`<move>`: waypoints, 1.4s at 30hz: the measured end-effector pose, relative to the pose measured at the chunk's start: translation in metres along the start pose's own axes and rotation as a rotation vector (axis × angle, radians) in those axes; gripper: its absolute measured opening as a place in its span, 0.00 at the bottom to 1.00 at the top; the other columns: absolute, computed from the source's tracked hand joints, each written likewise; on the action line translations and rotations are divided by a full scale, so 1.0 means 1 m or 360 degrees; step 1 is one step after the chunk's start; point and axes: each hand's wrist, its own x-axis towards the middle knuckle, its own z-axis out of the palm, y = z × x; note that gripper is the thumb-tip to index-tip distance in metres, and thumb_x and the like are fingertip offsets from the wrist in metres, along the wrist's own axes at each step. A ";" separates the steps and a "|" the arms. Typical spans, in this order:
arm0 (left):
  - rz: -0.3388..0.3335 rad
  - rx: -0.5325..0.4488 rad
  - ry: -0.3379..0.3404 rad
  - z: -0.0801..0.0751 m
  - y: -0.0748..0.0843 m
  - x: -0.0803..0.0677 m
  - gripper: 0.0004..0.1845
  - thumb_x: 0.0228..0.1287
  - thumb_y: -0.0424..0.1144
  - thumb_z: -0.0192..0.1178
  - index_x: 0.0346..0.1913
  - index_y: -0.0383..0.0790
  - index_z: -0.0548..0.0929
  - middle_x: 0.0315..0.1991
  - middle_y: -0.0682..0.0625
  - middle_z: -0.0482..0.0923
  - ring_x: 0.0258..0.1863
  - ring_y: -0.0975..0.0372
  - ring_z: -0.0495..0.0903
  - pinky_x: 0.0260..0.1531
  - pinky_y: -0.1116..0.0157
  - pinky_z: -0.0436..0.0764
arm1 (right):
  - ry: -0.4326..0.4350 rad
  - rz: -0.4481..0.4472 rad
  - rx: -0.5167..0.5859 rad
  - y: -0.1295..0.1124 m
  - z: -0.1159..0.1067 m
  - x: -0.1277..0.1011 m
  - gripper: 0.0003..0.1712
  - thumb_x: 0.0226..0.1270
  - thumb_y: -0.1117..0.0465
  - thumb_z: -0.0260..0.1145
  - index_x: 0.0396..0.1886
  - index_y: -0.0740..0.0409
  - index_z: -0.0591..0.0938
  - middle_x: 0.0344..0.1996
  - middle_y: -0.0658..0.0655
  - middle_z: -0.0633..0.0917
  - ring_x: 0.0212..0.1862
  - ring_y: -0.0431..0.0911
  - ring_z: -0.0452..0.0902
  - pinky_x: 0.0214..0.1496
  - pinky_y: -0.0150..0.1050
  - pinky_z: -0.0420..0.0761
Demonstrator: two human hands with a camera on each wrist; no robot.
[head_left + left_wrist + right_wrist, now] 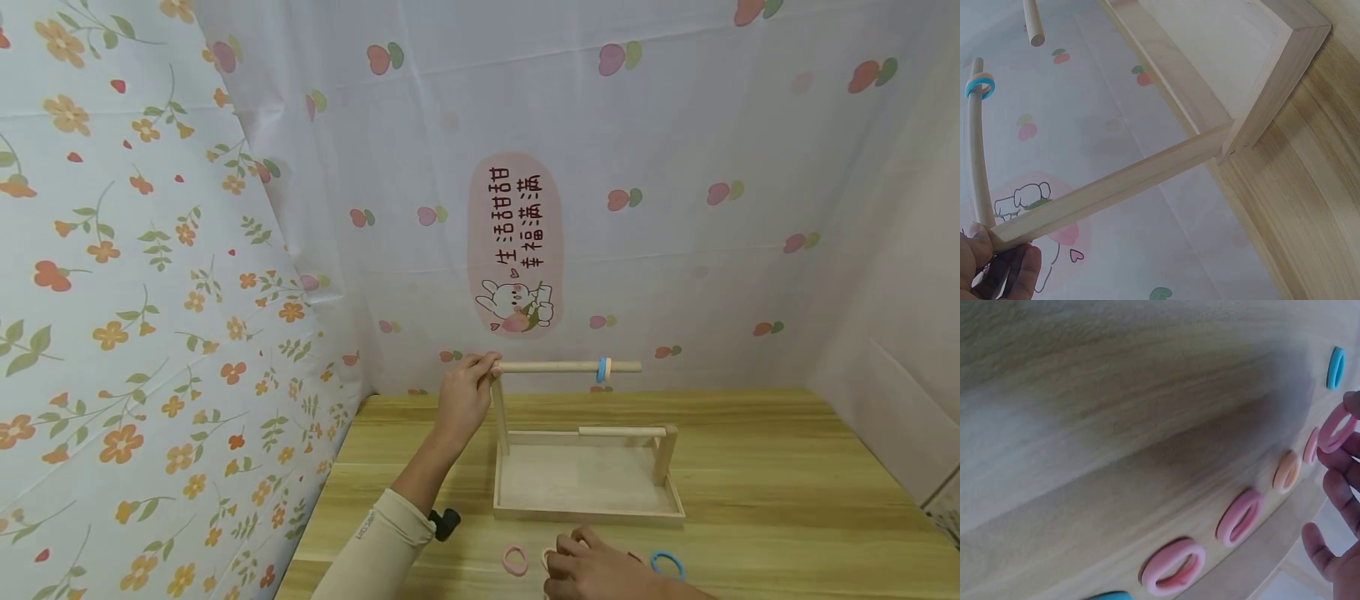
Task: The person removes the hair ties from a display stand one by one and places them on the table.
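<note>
My left hand (465,398) grips the top of the left post (501,417) of a wooden stand, where the upper dowel (547,367) joins it. On that dowel hang a blue hair tie (602,371) and a peach hair tie (608,368), toward its free right end. Low at the table's front, my right hand (588,568) pinches a pink hair tie (1329,431) between thumb and fingers, as the right wrist view shows. Close by on the table lie another pink hair tie (1223,524) and a peach hair tie (1279,476).
The stand's shallow tray (585,513) rests on the wooden table (787,500). A shorter lower dowel (622,432) reaches left from its right post (664,457). A blue hair tie (666,553) lies right of my right hand. Patterned cloth (675,250) hangs behind.
</note>
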 end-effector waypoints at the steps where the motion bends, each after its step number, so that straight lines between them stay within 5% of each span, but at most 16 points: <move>1: -0.0006 -0.0005 -0.0005 0.000 0.000 0.000 0.15 0.71 0.42 0.62 0.56 0.44 0.88 0.45 0.47 0.89 0.39 0.58 0.89 0.34 0.65 0.88 | 0.0002 -0.0015 -0.0037 0.000 0.001 -0.001 0.13 0.63 0.38 0.71 0.40 0.35 0.82 0.35 0.36 0.75 0.37 0.31 0.59 0.45 0.20 0.54; 6: -0.0014 -0.0024 -0.0015 0.000 0.000 0.000 0.14 0.72 0.41 0.62 0.56 0.44 0.88 0.44 0.47 0.88 0.36 0.59 0.89 0.32 0.67 0.87 | -0.0078 -0.0024 -0.0188 -0.002 0.002 -0.001 0.16 0.65 0.31 0.65 0.41 0.32 0.83 0.37 0.35 0.79 0.40 0.31 0.65 0.46 0.23 0.60; 13: 0.0010 -0.0021 0.0001 0.000 0.000 0.001 0.15 0.71 0.40 0.63 0.57 0.42 0.88 0.44 0.46 0.89 0.41 0.57 0.89 0.37 0.65 0.89 | -0.0492 0.0216 0.0128 -0.004 0.001 0.010 0.27 0.71 0.25 0.52 0.65 0.21 0.75 0.45 0.34 0.80 0.44 0.31 0.68 0.43 0.26 0.69; 19: -0.0026 -0.0036 -0.0017 0.001 -0.001 0.000 0.15 0.71 0.41 0.63 0.57 0.43 0.87 0.45 0.48 0.88 0.38 0.60 0.88 0.33 0.68 0.87 | -0.0677 0.0421 0.0294 -0.010 0.002 0.018 0.30 0.66 0.20 0.49 0.65 0.16 0.71 0.46 0.33 0.78 0.45 0.30 0.68 0.42 0.29 0.72; 22: -0.0031 -0.0031 -0.0023 0.001 -0.001 0.000 0.15 0.71 0.41 0.62 0.57 0.44 0.88 0.44 0.48 0.88 0.37 0.61 0.88 0.33 0.68 0.87 | -0.0760 0.0370 0.0281 -0.012 0.002 0.020 0.35 0.67 0.19 0.46 0.72 0.15 0.63 0.51 0.34 0.77 0.49 0.32 0.68 0.46 0.32 0.75; 28: -0.0022 -0.0040 -0.0006 0.001 -0.001 0.000 0.15 0.72 0.41 0.62 0.57 0.43 0.88 0.45 0.47 0.89 0.40 0.59 0.89 0.36 0.65 0.88 | -0.0759 0.0218 0.0168 -0.014 0.001 0.024 0.38 0.69 0.20 0.43 0.76 0.10 0.47 0.52 0.35 0.76 0.50 0.32 0.68 0.46 0.31 0.74; 37: 0.0023 -0.0027 0.0030 0.001 -0.001 0.000 0.15 0.71 0.41 0.63 0.56 0.42 0.88 0.44 0.47 0.89 0.39 0.59 0.89 0.34 0.66 0.88 | -0.0589 0.0174 0.0076 -0.015 0.009 0.022 0.36 0.70 0.21 0.44 0.76 0.12 0.53 0.43 0.34 0.76 0.41 0.30 0.62 0.42 0.24 0.63; 42: -0.0007 -0.0044 0.0005 0.000 0.000 0.000 0.15 0.71 0.40 0.63 0.56 0.42 0.88 0.44 0.47 0.89 0.39 0.59 0.88 0.35 0.66 0.88 | -0.0661 0.0237 0.0157 -0.012 0.009 0.022 0.34 0.69 0.20 0.45 0.73 0.13 0.59 0.47 0.34 0.78 0.44 0.30 0.66 0.43 0.25 0.68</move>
